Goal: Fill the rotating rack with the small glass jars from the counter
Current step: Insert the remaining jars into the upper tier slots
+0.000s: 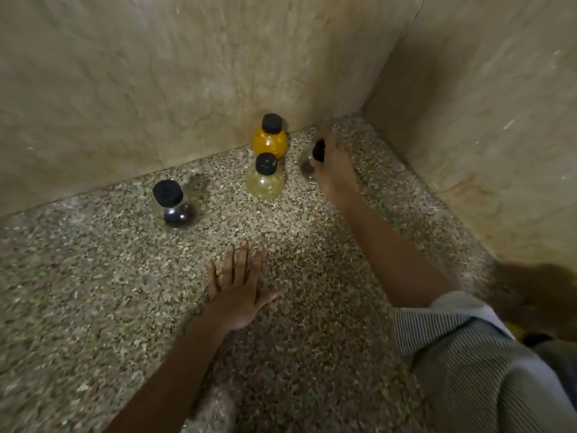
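Small round glass jars with black caps stand on a speckled granite counter [93, 292]. An orange-filled jar [269, 142] sits against the back wall. Just in front of it stands a pale yellow jar [264, 181]. A jar with dark contents [174, 205] is further left. My right hand [332, 165] is closed around a clear jar [306, 164] near the corner, fingers over its black cap. My left hand [239, 287] lies flat on the counter, fingers spread, holding nothing. The rotating rack is out of view.
Beige stone walls [156, 89] meet at a corner behind the jars and close off the right side. A dark blurred shape [537, 295] sits at the right edge beside my striped sleeve [462, 354].
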